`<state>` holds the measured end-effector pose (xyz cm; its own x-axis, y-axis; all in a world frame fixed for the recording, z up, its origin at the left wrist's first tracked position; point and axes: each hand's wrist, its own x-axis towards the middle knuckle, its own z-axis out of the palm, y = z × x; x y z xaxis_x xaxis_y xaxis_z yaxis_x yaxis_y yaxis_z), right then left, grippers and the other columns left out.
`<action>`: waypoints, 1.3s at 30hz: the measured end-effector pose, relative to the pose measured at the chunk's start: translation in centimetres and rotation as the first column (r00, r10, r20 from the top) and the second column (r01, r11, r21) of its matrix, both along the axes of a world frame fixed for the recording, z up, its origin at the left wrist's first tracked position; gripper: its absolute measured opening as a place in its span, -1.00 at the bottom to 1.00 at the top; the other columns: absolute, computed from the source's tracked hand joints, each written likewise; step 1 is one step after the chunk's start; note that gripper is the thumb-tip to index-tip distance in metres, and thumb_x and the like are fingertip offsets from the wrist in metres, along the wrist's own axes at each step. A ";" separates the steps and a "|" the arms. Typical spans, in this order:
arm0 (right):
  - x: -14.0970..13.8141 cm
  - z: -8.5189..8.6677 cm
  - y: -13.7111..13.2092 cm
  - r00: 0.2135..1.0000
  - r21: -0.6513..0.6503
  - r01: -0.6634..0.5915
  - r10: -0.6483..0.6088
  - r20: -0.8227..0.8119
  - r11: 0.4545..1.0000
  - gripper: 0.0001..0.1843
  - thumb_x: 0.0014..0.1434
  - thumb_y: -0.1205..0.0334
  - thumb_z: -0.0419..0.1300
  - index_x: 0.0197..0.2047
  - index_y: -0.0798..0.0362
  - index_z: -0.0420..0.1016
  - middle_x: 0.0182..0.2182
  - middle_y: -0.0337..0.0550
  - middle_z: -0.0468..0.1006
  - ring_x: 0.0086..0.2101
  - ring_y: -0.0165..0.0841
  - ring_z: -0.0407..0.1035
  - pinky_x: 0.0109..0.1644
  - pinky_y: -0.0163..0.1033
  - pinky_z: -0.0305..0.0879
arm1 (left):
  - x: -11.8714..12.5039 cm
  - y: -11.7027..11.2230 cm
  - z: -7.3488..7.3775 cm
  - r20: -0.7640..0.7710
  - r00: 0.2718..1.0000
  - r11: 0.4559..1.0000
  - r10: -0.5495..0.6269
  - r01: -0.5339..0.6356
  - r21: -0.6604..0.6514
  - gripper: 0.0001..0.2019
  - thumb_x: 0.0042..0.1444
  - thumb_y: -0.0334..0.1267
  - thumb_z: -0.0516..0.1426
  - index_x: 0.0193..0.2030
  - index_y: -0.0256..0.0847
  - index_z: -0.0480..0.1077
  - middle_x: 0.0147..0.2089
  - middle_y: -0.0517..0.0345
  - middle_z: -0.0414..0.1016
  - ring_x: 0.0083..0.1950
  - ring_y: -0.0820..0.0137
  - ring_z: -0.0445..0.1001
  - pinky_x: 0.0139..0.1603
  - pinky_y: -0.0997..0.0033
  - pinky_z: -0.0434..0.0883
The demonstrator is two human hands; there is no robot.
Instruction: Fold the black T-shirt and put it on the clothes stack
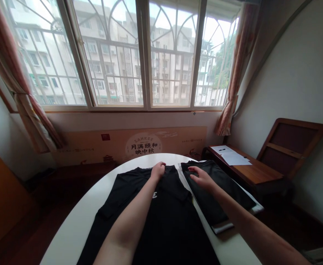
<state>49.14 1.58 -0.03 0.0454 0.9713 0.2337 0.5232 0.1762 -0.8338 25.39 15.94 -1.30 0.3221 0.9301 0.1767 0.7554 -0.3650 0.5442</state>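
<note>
A black T-shirt (pixel 175 221) with a small white print lies spread on the round white table (pixel 67 228), its collar end away from me. Near the collar, the fingers of my left hand (pixel 158 171) are closed on the shirt's cloth. My right hand (pixel 201 179) is over a folded stack of dark clothes (pixel 222 187) on the right, thumb and fingers apart, holding nothing. Whether it touches the stack I cannot tell. White edges of cloth show at the stack's borders. My left forearm covers part of the shirt and its print.
A wooden chair (pixel 277 154) stands at the right, next to a wooden surface (pixel 256 173) with white papers (pixel 230 155) on it. Behind the table, a printed banner (pixel 175 141) runs along the wall under a barred window (pixel 169 73). Tied curtains (pixel 26 99) hang at both sides.
</note>
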 end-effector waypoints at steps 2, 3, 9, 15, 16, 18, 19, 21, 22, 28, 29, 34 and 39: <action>0.1 -0.7 -1.5 0.957 0.027 -0.040 0.030 0.289 0.999 -0.49 0.14 0.20 0.20 0.18 0.03 0.50 0.19 0.05 0.49 0.31 0.00 0.22 0.42 0.17 0.07 | -0.5 -0.9 0.1 -0.016 0.999 0.999 -0.037 0.037 0.034 -0.59 0.29 -0.38 -0.07 0.08 -0.23 0.54 0.07 -0.01 0.61 0.12 0.26 0.52 0.20 0.33 0.39; -0.2 -1.0 -2.2 0.914 0.014 -0.061 0.051 0.403 0.998 -0.46 0.13 0.20 0.22 0.20 0.02 0.50 0.24 0.05 0.44 0.35 0.04 0.12 0.44 0.22 -0.01 | -0.6 -1.4 0.1 -0.034 0.997 0.997 -0.069 0.070 0.044 -0.62 0.27 -0.38 -0.03 0.05 -0.20 0.57 0.09 0.01 0.61 0.14 0.25 0.51 0.23 0.34 0.37; -3.1 -1.7 -3.9 0.667 -0.025 -0.119 0.099 0.739 0.993 -0.42 0.07 0.32 0.25 0.20 -0.05 0.53 0.39 0.02 0.23 0.43 0.12 -0.13 0.45 0.34 -0.33 | 0.4 -3.2 -0.5 -0.174 0.967 0.981 -0.185 0.193 0.026 -0.63 0.21 -0.38 0.08 0.09 -0.14 0.58 0.19 0.01 0.55 0.22 0.19 0.45 0.30 0.27 0.33; -4.0 -1.7 -4.1 0.583 -0.010 -0.127 0.083 0.808 0.992 -0.59 0.26 0.37 0.07 0.00 -0.14 0.65 0.04 -0.11 0.61 0.16 -0.04 0.24 0.34 0.20 -0.12 | 3.5 -1.4 -0.9 -0.207 0.966 0.988 -0.155 0.155 -0.018 -0.66 0.31 -0.35 0.05 0.07 -0.02 0.58 0.14 0.09 0.59 0.21 0.21 0.47 0.28 0.20 0.35; -4.0 -1.7 -4.3 0.576 -0.002 -0.121 0.072 0.814 0.993 -0.58 0.29 0.38 0.03 0.01 -0.14 0.64 -0.05 -0.10 0.64 0.09 -0.08 0.27 0.29 0.15 -0.06 | 4.0 -0.9 -1.0 -0.204 0.968 0.990 -0.143 0.140 -0.026 -0.69 0.34 -0.32 0.06 0.07 -0.04 0.57 0.15 0.07 0.58 0.21 0.20 0.47 0.28 0.15 0.35; -4.2 -1.8 -4.5 0.556 0.004 -0.113 0.060 0.829 0.994 -0.58 0.32 0.39 0.00 0.02 -0.12 0.62 -0.13 -0.10 0.65 0.01 -0.13 0.29 0.23 0.08 -0.01 | 5.0 0.5 -1.0 -0.199 0.972 0.992 -0.125 0.118 -0.046 -0.74 0.38 -0.23 0.08 0.09 -0.13 0.53 0.18 0.00 0.53 0.22 0.18 0.46 0.28 0.02 0.37; -4.3 -1.9 -4.6 0.546 0.003 -0.110 0.058 0.835 0.994 -0.58 0.32 0.40 0.00 0.01 -0.10 0.62 -0.14 -0.11 0.65 -0.01 -0.14 0.29 0.22 0.07 -0.01 | 5.4 1.2 -1.1 -0.198 0.972 0.992 -0.124 0.115 -0.056 -0.74 0.38 -0.18 0.11 0.11 -0.17 0.50 0.19 -0.02 0.51 0.21 0.18 0.46 0.26 -0.02 0.38; -4.4 -2.1 -4.7 0.534 0.003 -0.100 0.051 0.844 0.995 -0.61 0.33 0.41 -0.01 -0.03 -0.07 0.62 -0.16 -0.11 0.65 -0.03 -0.15 0.29 0.20 0.05 -0.01 | 6.1 2.4 -1.4 -0.199 0.971 0.990 -0.130 0.117 -0.073 -0.69 0.36 -0.11 0.16 0.12 -0.22 0.47 0.20 -0.04 0.48 0.19 0.19 0.46 0.24 -0.05 0.41; -4.5 -2.2 -4.8 0.530 0.004 -0.092 0.046 0.846 0.996 -0.62 0.33 0.42 -0.01 -0.07 -0.04 0.62 -0.16 -0.10 0.64 -0.04 -0.16 0.30 0.20 0.04 0.00 | 6.4 2.9 -1.5 -0.201 0.971 0.990 -0.132 0.119 -0.076 -0.68 0.35 -0.09 0.17 0.12 -0.22 0.46 0.20 -0.04 0.47 0.19 0.19 0.46 0.23 -0.05 0.42; -5.0 -2.3 -4.7 0.498 0.005 -0.038 0.015 0.867 0.999 -0.63 0.33 0.46 -0.05 -0.13 0.08 0.59 -0.20 -0.01 0.62 -0.02 -0.10 0.32 0.26 0.14 -0.02 | 7.1 3.6 -3.3 -0.237 0.962 0.991 -0.133 0.136 -0.007 -0.66 0.36 -0.09 0.15 0.17 -0.18 0.44 0.26 -0.05 0.43 0.25 0.16 0.41 0.30 -0.09 0.35; -5.1 -2.2 -4.7 0.490 0.001 -0.035 0.016 0.872 0.999 -0.62 0.33 0.46 -0.06 -0.12 0.10 0.59 -0.19 0.01 0.61 -0.02 -0.09 0.32 0.27 0.16 0.00 | 7.0 3.4 -3.6 -0.244 0.959 0.989 -0.141 0.149 0.013 -0.66 0.36 -0.10 0.15 0.18 -0.18 0.44 0.26 -0.05 0.43 0.27 0.15 0.40 0.30 -0.10 0.34; -5.7 -1.3 -5.0 0.512 -0.013 -0.036 0.030 0.858 0.999 -0.66 0.26 0.41 0.03 -0.03 0.15 0.60 -0.05 0.11 0.58 0.02 -0.03 0.35 0.31 0.23 0.04 | 6.6 2.9 -4.5 -0.270 0.949 0.974 -0.163 0.198 0.110 -0.61 0.34 -0.28 0.09 0.28 -0.17 0.41 0.38 -0.08 0.34 0.39 0.14 0.30 0.41 0.05 0.23; -7.2 -1.8 -5.1 0.682 0.137 -0.161 0.010 0.731 0.977 -0.43 0.33 0.29 0.01 0.37 0.19 0.32 0.34 0.06 0.32 0.34 -0.11 0.13 0.51 0.04 -0.15 | 4.9 3.1 -3.9 -0.226 0.968 0.956 -0.107 0.163 0.245 -0.49 0.31 -0.39 -0.02 0.39 -0.34 0.29 0.46 -0.15 0.23 0.48 0.20 0.17 0.48 0.21 0.12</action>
